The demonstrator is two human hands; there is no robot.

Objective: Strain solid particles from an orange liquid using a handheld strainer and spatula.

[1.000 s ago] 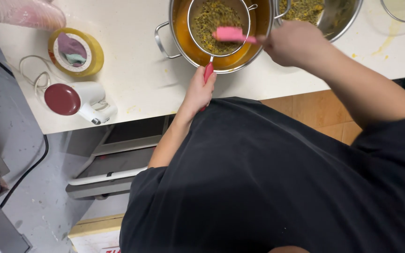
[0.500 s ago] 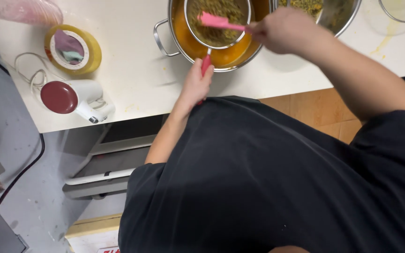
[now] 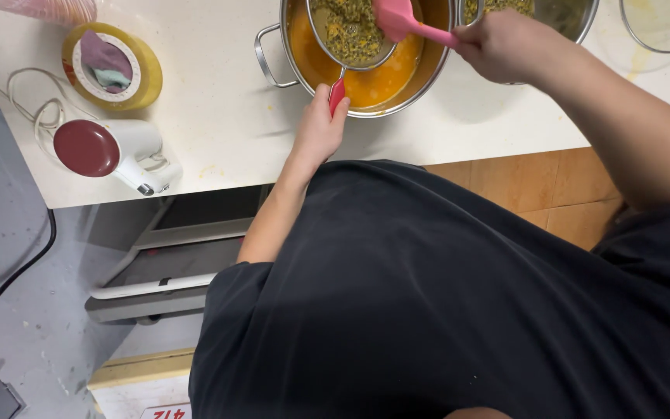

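A round metal mesh strainer (image 3: 348,32) full of greenish-yellow pulp sits over a steel pot with side handles (image 3: 273,58), which holds orange liquid and stands on the white countertop (image 3: 219,116). The left hand (image 3: 318,128) is clenched around the strainer's red handle (image 3: 336,95) at the pot's near rim. The right hand (image 3: 505,45) grips a pink silicone spatula (image 3: 405,19), its blade resting in the pulp. Beside the pot to the right stands a steel bowl (image 3: 564,19) of similar pulp. Well to the left lie a yellow tape roll (image 3: 145,77) and a white appliance with a dark red round top (image 3: 110,151).
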